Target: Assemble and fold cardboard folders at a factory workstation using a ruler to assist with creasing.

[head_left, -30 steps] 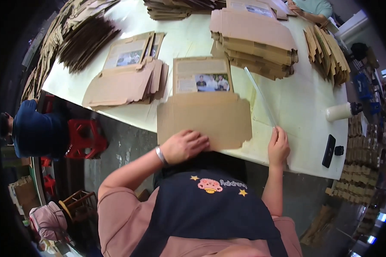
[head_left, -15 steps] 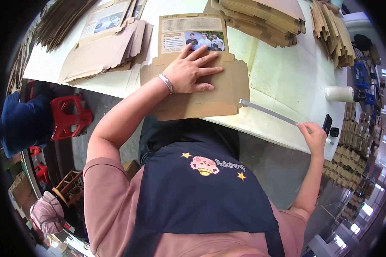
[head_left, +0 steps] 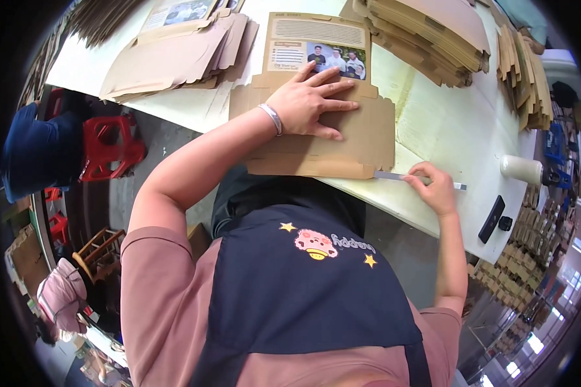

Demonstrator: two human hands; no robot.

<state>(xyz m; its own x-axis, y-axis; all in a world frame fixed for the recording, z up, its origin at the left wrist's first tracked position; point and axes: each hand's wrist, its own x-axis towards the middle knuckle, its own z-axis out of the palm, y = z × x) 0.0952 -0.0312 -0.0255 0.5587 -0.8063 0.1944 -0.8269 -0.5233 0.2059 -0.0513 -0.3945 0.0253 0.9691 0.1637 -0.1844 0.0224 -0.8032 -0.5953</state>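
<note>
Head view: cluttered pale worktable [head_left: 445, 129], concrete floor [head_left: 155, 155]

on the pale surface [head_left: 445, 122] lie several stacks of flat brown cardboard: a fanned pile [head_left: 174, 55] at the upper left, a thick stack [head_left: 426, 32] at the top right, and upright bundles [head_left: 523, 77] near the right edge. a white roll [head_left: 521, 169] and a black remote-like bar [head_left: 490, 219] sit at the right. below the left edge stands a red plastic stool [head_left: 106, 148].
</note>
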